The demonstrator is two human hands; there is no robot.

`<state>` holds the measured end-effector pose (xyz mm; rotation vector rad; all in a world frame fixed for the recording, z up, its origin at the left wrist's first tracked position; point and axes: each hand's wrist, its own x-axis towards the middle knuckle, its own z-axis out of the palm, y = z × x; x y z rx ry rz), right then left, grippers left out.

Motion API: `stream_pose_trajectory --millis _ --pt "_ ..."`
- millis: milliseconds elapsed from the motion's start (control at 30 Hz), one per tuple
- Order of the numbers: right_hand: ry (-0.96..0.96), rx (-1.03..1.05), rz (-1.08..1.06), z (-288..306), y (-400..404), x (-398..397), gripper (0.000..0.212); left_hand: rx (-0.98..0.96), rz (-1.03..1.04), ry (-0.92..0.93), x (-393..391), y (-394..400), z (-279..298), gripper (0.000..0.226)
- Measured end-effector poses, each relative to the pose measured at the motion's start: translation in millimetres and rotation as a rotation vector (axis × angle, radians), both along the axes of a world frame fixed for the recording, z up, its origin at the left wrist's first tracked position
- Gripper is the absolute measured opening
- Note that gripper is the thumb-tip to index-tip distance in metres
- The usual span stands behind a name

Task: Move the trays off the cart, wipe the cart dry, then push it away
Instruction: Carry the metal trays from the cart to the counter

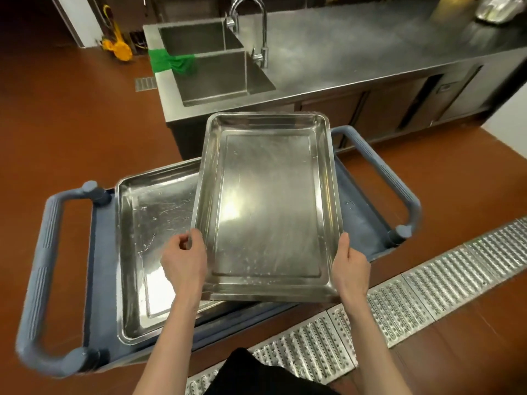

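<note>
No text, label, brand, number or sign can be read anywhere in the view. A small panel (445, 87) is seen on the cabinet front at about two o'clock, but nothing on it can be made out.

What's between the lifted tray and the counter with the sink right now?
Head view: only the cart's far edge separates the lifted tray, gripped by left hand and right hand, from the steel counter; nothing else shows.

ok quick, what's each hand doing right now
Left hand: grips the left rim of the lifted steel tray.
Right hand: grips the same tray's right rim.
</note>
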<state>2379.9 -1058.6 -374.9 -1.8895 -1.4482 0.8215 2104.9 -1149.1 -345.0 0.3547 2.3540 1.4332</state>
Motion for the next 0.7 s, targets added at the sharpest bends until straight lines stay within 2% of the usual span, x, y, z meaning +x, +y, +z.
stream_pose_trajectory --millis 333,700 --pt "-0.026 0.031 -0.181 23.1 -19.1 100.8 0.067 0.038 -0.23 0.015 87.9 33.7 18.7 0.023" --pt "-0.037 0.047 -0.417 45.2 -73.8 226.6 0.07 0.094 -0.482 0.014 214.1 45.6 32.0 0.024"
